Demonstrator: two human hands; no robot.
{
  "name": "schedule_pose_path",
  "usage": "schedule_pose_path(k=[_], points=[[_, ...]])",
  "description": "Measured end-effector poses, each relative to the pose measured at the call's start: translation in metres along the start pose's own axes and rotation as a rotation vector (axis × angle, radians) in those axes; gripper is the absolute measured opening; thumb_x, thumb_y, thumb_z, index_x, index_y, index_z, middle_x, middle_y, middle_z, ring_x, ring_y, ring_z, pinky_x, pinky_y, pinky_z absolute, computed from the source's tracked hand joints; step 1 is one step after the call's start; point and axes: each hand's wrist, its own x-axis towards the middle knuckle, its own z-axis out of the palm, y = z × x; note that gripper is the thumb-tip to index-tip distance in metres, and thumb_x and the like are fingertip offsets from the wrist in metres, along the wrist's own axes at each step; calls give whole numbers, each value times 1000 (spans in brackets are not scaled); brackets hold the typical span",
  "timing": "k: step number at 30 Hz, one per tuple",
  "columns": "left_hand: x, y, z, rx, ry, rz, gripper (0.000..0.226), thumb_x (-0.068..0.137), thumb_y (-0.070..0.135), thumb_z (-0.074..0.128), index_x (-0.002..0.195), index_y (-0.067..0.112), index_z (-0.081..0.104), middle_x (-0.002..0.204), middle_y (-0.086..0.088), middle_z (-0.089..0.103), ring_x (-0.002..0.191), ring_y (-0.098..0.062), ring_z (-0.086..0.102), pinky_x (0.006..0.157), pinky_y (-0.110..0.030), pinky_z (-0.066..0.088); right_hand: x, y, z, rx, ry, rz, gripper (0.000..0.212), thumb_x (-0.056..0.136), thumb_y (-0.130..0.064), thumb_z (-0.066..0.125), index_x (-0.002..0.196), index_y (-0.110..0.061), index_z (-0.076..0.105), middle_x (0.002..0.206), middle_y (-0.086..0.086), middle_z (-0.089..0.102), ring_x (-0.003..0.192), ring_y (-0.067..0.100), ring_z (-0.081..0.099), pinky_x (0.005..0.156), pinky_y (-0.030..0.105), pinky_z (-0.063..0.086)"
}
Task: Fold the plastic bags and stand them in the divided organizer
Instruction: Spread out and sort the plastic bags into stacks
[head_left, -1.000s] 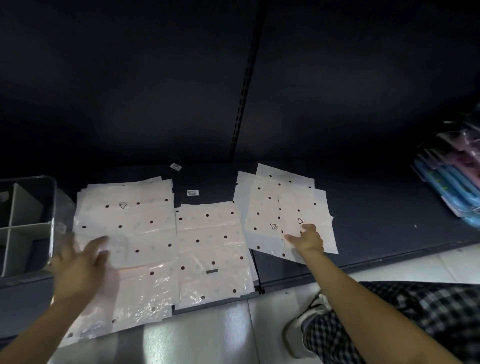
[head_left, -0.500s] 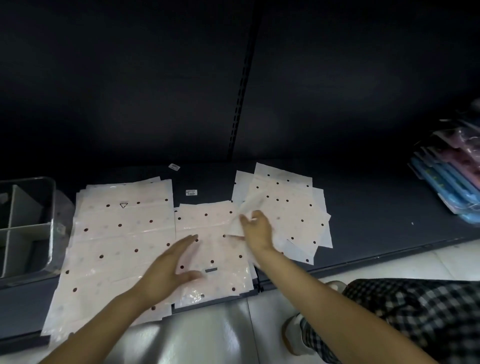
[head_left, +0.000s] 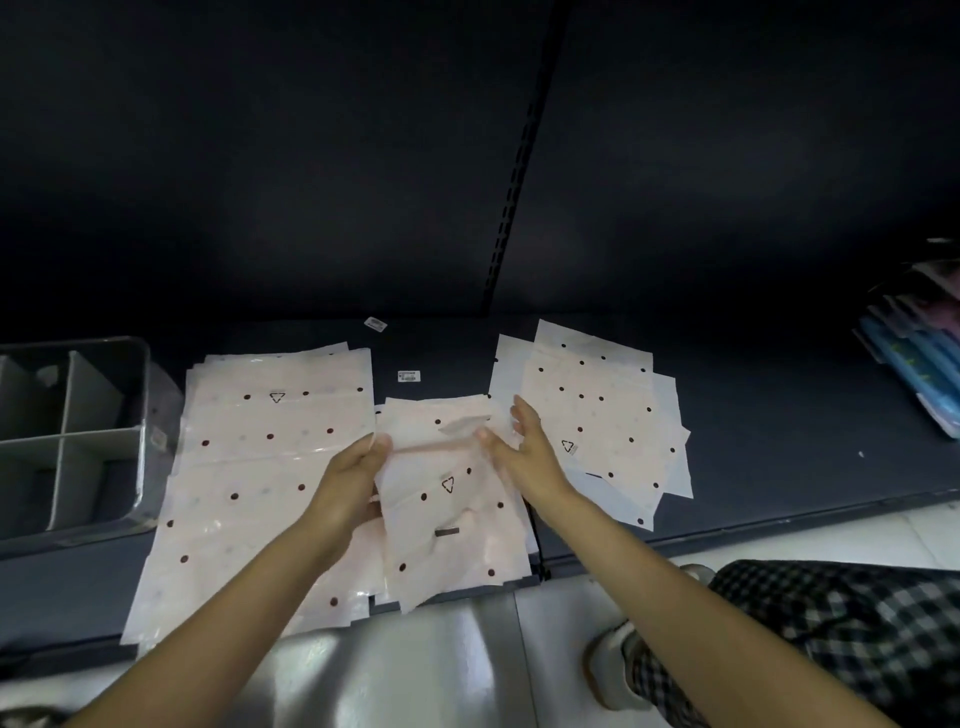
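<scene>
A: Hands first, quick.
B: Left hand (head_left: 353, 470) grips the left edge of a translucent pale-pink plastic bag with dark dots (head_left: 441, 499), thumb on top, fingers curled under. Right hand (head_left: 524, 452) is at the bag's right edge, thumb against the plastic; the other fingers look fairly straight. Can't tell if that's a real pinch.

A: Bag position?
B: Centre of the dark shelf board (head_left: 779, 415), lifted a little at the far edge, lying over the middle stack of the same dotted bags (head_left: 457, 566). A triangle mark shows on it.

A: Other stacks?
B: Large left stack of dotted bags (head_left: 260, 457), flat, front edge overhanging the shelf. Fanned right pile of dotted bags (head_left: 597, 415), just beside the right hand.

A: Organizer?
B: Grey plastic divided organizer (head_left: 104, 441) at the far left of the shelf, touching the left stack's corner. Compartments dim, contents unclear.

A: Extras?
B: Two small white label stickers (head_left: 409, 376) behind the bags, blue and pink packaged goods (head_left: 924, 364) far right, checkered trouser leg (head_left: 831, 634) over the pale floor tiles (head_left: 441, 670).
</scene>
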Motion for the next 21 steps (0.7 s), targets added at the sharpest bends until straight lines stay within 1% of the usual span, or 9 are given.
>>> schedule_pose_path(k=[3, 6, 8, 11, 14, 16, 18, 19, 21], points=[[3, 3, -2, -71, -113, -163, 31, 100, 38, 39, 116, 22, 60, 110, -5, 69, 103, -26, 64, 92, -44, 50, 4, 17, -10, 32, -143, 44, 65, 87, -28, 66, 141, -25, 30, 132, -12, 45, 122, 4, 42, 101, 20, 35], [7, 1, -4, -24, -126, -190, 38, 99, 43, 37, 127, 23, 53, 122, -2, 64, 110, -24, 61, 99, -46, 45, 9, 27, -8, 163, -106, 75, 21, 87, -23, 67, 106, -15, 64, 104, -4, 68, 95, 13, 65, 80, 21, 51], [11, -3, -2, 75, -52, -111, 39, 99, 43, 36, 132, 26, 48, 130, 5, 56, 114, -17, 54, 96, -38, 43, 17, 30, -7, 147, 9, 68, 31, 88, -24, 65, 93, 7, 64, 82, 3, 63, 75, 18, 57, 68, 28, 45], [16, -17, -1, 402, 213, 203, 43, 98, 31, 45, 140, 26, 37, 127, -4, 52, 104, -19, 51, 86, -34, 43, 32, 32, -4, 50, 102, 78, 50, 87, -25, 65, 97, 22, 51, 72, 17, 47, 72, 17, 42, 69, 31, 35], [13, -34, 0, 823, 282, 458, 51, 92, 25, 58, 140, 22, 41, 134, -7, 43, 120, -27, 41, 87, -39, 45, 49, 38, -4, -3, 125, 102, 46, 87, -24, 65, 88, 20, 52, 73, 11, 47, 75, 16, 43, 72, 29, 37], [13, -49, 3, 1142, 51, 515, 52, 91, 34, 58, 139, 27, 43, 149, -6, 32, 136, -27, 27, 103, -40, 36, 54, 38, -6, -69, 131, 83, 33, 89, -26, 63, 87, 7, 60, 76, 4, 51, 79, 17, 48, 75, 29, 42], [9, -59, 5, 1437, -181, 507, 53, 93, 53, 36, 143, 37, 33, 159, -1, 7, 146, -26, 7, 117, -39, 11, 55, 37, -14, -121, 159, 31, 29, 91, -28, 60, 113, -10, 61, 92, -3, 55, 94, 17, 52, 92, 34, 46], [6, -61, 3, 1527, -236, 526, 56, 92, 59, 20, 143, 39, 33, 158, -1, 4, 146, -28, 6, 117, -41, 8, 54, 40, -22, -185, 188, 0, 39, 91, -29, 59, 126, -13, 53, 107, 0, 55, 106, 19, 51, 99, 36, 43], [1, -64, 2, 1684, -312, 531, 70, 92, 60, 0, 128, 37, 56, 146, -8, 40, 132, -33, 42, 104, -48, 37, 51, 48, -45, -449, 293, -38, 57, 91, -32, 59, 141, -15, 37, 134, 7, 45, 124, 23, 40, 105, 34, 36]])
